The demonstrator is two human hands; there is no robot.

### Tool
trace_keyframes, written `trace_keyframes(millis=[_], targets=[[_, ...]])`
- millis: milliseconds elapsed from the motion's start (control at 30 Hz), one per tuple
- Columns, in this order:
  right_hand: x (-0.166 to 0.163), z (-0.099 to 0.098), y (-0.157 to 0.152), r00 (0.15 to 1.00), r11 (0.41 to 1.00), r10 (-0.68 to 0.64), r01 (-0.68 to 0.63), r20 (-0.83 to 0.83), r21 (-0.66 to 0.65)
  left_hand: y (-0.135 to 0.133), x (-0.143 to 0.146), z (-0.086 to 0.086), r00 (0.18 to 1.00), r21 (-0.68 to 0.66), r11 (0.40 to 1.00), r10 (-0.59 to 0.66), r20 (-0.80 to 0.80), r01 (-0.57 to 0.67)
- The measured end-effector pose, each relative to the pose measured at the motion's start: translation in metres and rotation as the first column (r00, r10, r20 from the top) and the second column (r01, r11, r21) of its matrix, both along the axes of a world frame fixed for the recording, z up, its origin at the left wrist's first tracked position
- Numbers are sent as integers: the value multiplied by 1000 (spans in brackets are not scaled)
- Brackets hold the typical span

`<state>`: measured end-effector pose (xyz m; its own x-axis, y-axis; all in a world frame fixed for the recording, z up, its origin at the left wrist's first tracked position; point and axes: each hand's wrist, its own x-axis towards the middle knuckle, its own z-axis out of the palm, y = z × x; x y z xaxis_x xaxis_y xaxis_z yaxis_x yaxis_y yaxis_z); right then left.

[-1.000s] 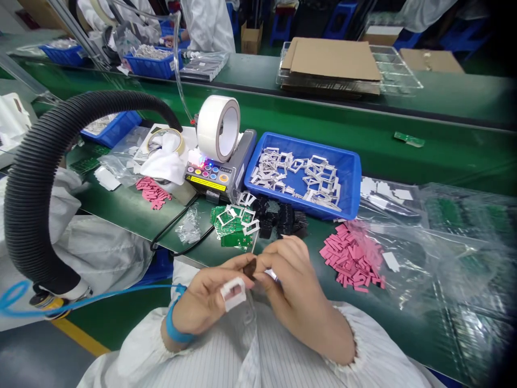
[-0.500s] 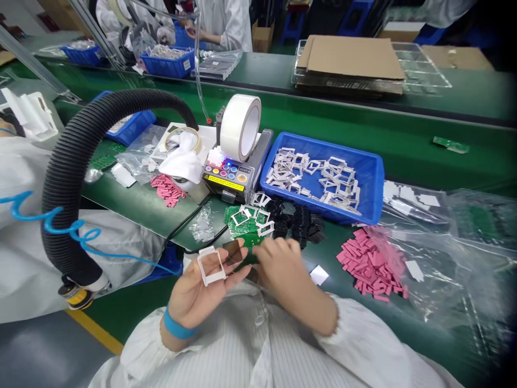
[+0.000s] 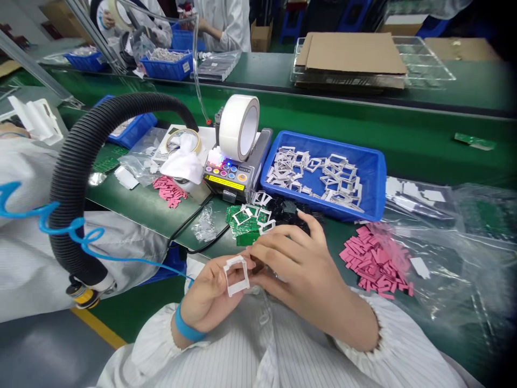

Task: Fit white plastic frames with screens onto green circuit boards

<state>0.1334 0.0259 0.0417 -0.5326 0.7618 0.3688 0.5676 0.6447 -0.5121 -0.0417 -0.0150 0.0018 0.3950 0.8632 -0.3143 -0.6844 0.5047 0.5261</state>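
Note:
My left hand (image 3: 212,293) is closed on a white plastic frame (image 3: 229,283), its square opening facing up toward me. A blue band circles that wrist. My right hand (image 3: 297,264) reaches across to the left fingertips, its thumb and fingers pinching a small dark panel (image 3: 259,265) that is mostly hidden. Just beyond the hands lie green circuit boards (image 3: 247,238) with several white frames (image 3: 241,216) on them. Beside these is a pile of black parts (image 3: 283,210), partly covered by my right fingers.
A blue bin (image 3: 375,186) of white frames stands behind. Left of it is a tape dispenser (image 3: 224,183) with a white tape roll (image 3: 238,126). Pink strips (image 3: 375,261) and plastic bags (image 3: 436,280) lie right. A black hose (image 3: 67,188) arches at left near a co-worker's sleeve (image 3: 28,178).
My left hand has moved right and its fingers have curled around the frame. My right hand has turned and spread over the left fingertips, covering most of the dark panel.

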Motion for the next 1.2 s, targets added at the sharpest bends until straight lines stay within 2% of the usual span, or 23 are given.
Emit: trace_keyframes(millis=[100, 167, 233, 300, 367, 567, 733, 800, 867, 933, 1000, 1033, 1100, 1200], targets=[[3, -2, 2, 954, 961, 28, -108, -300, -254, 2, -4, -2, 978, -19, 989, -142, 155, 147], [2, -3, 2, 849, 872, 5, -262, -528, -414, 3, -4, -1, 951, -13, 974, -219, 216, 227], [-2, -5, 1, 730, 769, -44, -411, -682, -490, 3, -2, 1, 942, 11, 970, -239, 236, 243], [-5, -7, -1, 647, 711, -78, -497, -758, -497, 2, 1, 5, 940, 52, 973, -232, 252, 226], [-8, -9, -2, 612, 696, -94, -523, -785, -491, 1, 3, 8, 944, 75, 979, -205, 260, 192], [-10, -16, -7, 619, 664, -75, -554, -782, -502, -2, 1, 12, 973, 7, 995, -100, 207, 101], [-14, -20, -7, 516, 629, -64, -643, -854, -436, -4, 2, 12, 959, 84, 990, -128, 253, 110], [-14, -19, -6, 532, 621, -37, -651, -846, -437, -5, 3, 13, 960, 93, 991, -113, 256, 92], [-11, -15, -5, 599, 661, -11, -596, -801, -455, -6, 3, 14, 967, 100, 992, -100, 233, 78], [-8, -10, -5, 689, 778, -19, -444, -724, -444, -5, 3, 13, 981, 133, 989, -91, 169, 69], [-6, -3, -5, 783, 900, -43, -240, -621, -364, -5, 2, 12, 994, 201, 978, -70, 88, 51], [-6, -1, -6, 827, 937, -51, -155, -560, -314, -6, 1, 11, 998, 246, 968, -58, 37, 47], [-5, 3, -6, 895, 970, -49, -63, -443, -234, -6, 0, 10, 996, 349, 935, -44, -74, 67], [-5, 2, -6, 930, 983, -47, -23, -364, -184, -8, -2, 10, 977, 453, 883, -25, -213, 121]])
